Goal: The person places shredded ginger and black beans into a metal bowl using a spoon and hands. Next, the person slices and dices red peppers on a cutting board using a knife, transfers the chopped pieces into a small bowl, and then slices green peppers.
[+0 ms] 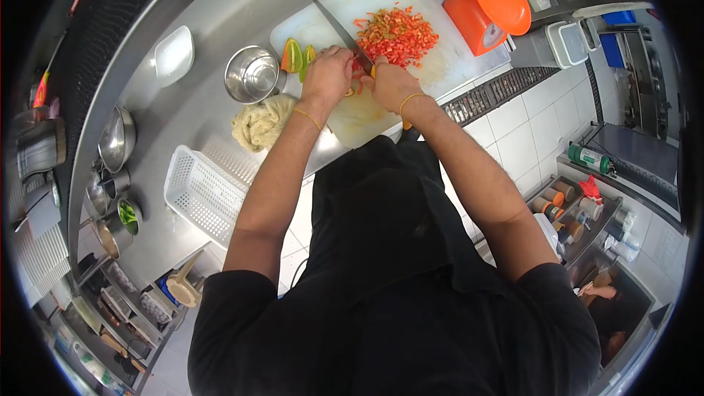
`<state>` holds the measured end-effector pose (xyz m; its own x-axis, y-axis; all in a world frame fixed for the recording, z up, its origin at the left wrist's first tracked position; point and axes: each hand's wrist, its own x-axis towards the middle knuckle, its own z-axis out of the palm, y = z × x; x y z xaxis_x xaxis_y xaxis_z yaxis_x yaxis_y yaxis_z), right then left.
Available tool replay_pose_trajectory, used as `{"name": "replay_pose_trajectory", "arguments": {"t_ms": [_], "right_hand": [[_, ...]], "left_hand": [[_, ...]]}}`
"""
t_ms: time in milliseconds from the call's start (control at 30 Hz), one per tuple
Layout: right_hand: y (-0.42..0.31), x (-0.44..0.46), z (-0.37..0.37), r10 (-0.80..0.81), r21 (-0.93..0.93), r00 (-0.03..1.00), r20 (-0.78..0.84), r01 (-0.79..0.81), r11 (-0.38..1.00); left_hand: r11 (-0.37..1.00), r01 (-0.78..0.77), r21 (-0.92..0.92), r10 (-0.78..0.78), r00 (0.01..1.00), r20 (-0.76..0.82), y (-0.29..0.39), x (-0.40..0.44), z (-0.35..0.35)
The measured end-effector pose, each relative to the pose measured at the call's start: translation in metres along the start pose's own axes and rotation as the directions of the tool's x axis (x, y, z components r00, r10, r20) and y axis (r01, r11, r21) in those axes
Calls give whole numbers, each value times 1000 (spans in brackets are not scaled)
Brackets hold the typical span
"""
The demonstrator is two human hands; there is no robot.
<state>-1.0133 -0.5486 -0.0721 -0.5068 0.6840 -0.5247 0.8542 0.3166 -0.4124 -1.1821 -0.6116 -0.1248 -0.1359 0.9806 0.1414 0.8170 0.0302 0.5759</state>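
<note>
My right hand [396,86] has its fingers wrapped tight around the yellow handle of a knife [341,31]. My left hand [328,77] is beside the blade with its fingers bent and close together. I can see a bit of red pepper between my two hands, but I cannot tell if my left fingers are pinching it or just sitting next to it.

Both hands are over the white cutting board [359,119]. Just past the knife is a big, loose heap of chopped pepper [400,37], in tiny red and orange bits with some green. That part is done, and it looks to me like most of the cutting. A few red strips near my hands are not in small bits. On the other side of my left hand are some big green and orange pepper pieces [293,55], and those have not been chopped small. So I think there is just a little left to cut.

All the chopped bits I can see are on the board. Near the board, on the shiny tabletop [209,106], are a round metal bowl [236,73] and a crumpled cloth [264,123]. An orange scale [469,22] is on the other side, past the heap.
</note>
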Motion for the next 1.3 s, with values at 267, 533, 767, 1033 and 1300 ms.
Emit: {"name": "replay_pose_trajectory", "arguments": {"t_ms": [267,533,767,1033,1300], "right_hand": [[35,-10,1,-154,-63,978,-144,146,987],[33,-22,-4,-197,-128,968,-158,178,976],[32,-20,-3,-275,-154,944,-182,249,956],[11,-25,-15,-208,-231,975,-79,185,955],[-10,-54,-31,-184,-328,982,-35,162,931]], "left_hand": [[989,90,119,-115,969,221,17,-22,-34],[943,245,225,-299,921,250,45,-32,-44],[897,340,284,-392,907,154,56,-30,-34],[941,241,239,-266,961,76,42,-18,-15],[968,209,143,-226,967,121,23,-9,-18]]}}
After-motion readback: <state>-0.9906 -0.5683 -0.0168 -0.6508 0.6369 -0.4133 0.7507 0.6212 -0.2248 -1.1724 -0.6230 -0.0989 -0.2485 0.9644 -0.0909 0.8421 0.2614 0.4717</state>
